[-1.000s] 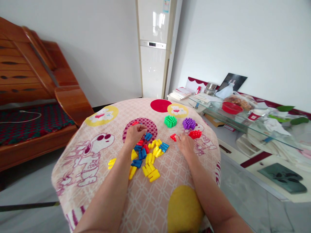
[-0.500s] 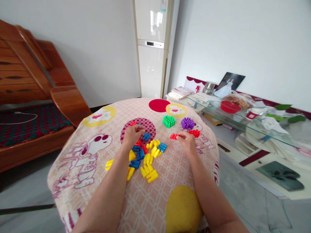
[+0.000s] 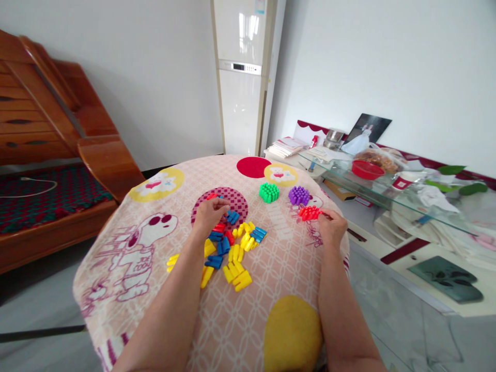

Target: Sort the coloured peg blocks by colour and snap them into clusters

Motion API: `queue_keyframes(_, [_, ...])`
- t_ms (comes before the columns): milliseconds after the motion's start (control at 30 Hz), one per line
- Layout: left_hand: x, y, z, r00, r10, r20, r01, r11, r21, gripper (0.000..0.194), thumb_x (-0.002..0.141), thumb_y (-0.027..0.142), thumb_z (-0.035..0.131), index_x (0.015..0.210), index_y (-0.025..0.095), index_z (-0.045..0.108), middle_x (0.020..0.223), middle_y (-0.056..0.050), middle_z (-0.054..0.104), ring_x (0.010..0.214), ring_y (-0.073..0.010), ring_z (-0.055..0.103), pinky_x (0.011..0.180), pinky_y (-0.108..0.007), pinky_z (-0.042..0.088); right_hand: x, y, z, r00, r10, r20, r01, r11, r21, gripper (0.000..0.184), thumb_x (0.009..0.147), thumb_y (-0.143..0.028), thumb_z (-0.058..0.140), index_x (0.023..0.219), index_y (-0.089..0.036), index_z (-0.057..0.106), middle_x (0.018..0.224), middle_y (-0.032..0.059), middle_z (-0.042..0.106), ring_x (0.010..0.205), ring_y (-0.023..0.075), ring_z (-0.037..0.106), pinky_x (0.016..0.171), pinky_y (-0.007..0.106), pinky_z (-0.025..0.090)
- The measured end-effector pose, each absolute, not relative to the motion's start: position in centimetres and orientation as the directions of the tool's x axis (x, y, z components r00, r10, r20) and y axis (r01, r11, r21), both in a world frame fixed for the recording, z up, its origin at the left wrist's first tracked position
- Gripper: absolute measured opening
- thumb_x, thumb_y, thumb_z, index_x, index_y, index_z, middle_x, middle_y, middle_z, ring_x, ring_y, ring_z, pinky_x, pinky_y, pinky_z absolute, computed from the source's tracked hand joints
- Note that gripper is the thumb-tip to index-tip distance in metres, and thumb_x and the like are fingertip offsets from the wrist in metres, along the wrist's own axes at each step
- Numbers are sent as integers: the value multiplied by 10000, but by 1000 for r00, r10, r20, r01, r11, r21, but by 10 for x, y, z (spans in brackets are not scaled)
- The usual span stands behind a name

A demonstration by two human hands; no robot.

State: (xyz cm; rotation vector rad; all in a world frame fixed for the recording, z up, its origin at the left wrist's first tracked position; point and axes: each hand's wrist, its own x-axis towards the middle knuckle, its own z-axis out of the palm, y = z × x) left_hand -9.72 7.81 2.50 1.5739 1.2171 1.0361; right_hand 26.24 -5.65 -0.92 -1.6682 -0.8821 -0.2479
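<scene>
On the right side of the table, my right hand (image 3: pixel 333 226) is closed, its fingertips pinching the near end of a red cluster of small plastic toy blocks (image 3: pixel 309 213). My left hand (image 3: pixel 210 214) hovers by the loose pile, fingers curled together; what they hold, if anything, is hidden. Beside its fingertips lie blue toy blocks (image 3: pixel 232 217), and red ones (image 3: pixel 211 196) show just beyond it. Yellow toy blocks (image 3: pixel 237 253) spread nearer to me, mixed with blue and red. Green (image 3: pixel 268 192) and purple (image 3: pixel 298 195) blocks stand upright in tight groups.
A patterned cloth (image 3: pixel 155 320) covers the round table. At the left is a wooden bench (image 3: pixel 104 160). A glass-topped cabinet (image 3: pixel 406 199) on the right bears a red bowl (image 3: pixel 368 169), a paper cup (image 3: pixel 401 181) and papers. A tall white appliance (image 3: pixel 240 108) stands behind.
My right hand has moved right, and the red pieces it had by its fingertips now sit against the red cluster. My left hand has hardly moved.
</scene>
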Motion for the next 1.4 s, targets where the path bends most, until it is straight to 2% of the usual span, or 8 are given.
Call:
queue_keyframes(300, [-101,80,26,135,985,111,269,-144,952,235,667,322,695,838,163,718,694,-12,706,596,-150,640,545,-237,516,267,-53,-15,708,490,508,653,-181,-736,272,614,-254,560,761,-181,777,765,99,769,708,263,691,733,366,541])
queue_keyframes(500, [-118,88,23,-11,982,190,346,-174,922,269,710,253,622,928,152,742,702,-23,719,609,-147,644,595,-237,507,259,-56,-8,701,299,647,704,-152,-693,230,639,-255,537,725,-163,730,718,101,737,648,241,646,676,355,515])
queue_keyframes(600, [-127,88,26,-56,973,226,528,-163,834,257,713,208,597,907,163,759,744,-35,742,681,-164,670,640,-236,497,246,-54,-4,637,285,716,757,-60,-650,213,693,-269,525,731,-166,708,692,88,720,624,220,629,655,333,504])
queue_keyframes(767, [-135,85,32,-40,964,262,747,-145,649,292,787,208,552,982,177,767,914,-69,772,848,-206,701,758,-268,496,221,-46,-6,560,400,726,780,42,-624,218,740,-287,523,765,-177,710,702,69,722,625,204,634,638,307,495])
queue_keyframes(967, [-129,86,22,103,981,162,901,-161,402,272,806,274,618,1036,180,729,1009,-108,753,976,-251,685,818,-295,499,203,-40,-8,452,539,711,802,103,-588,233,757,-306,516,767,-188,717,692,56,721,618,199,643,647,305,505])
queue_keyframes(1167, [-117,83,26,188,943,276,765,-317,561,364,714,133,611,1070,161,680,900,-75,735,844,-227,684,751,-303,520,189,-39,-4,393,622,678,806,122,-579,227,781,-307,507,772,-210,713,721,57,734,665,205,672,679,315,538])
queue_keyframes(1300, [-96,68,41,316,872,374,537,-490,687,303,711,109,569,984,171,684,910,-49,737,824,-188,684,762,-283,536,170,-37,0,307,660,686,780,239,-579,230,834,-317,518,825,-213,722,796,67,751,709,203,687,705,320,559])
queue_keyframes(1400, [-75,52,46,455,799,392,391,-575,718,306,717,125,589,1007,172,677,924,-44,740,824,-176,689,759,-276,548,150,-38,3,222,693,686,747,331,-577,218,876,-323,545,882,-211,731,827,73,751,728,203,689,694,313,553])
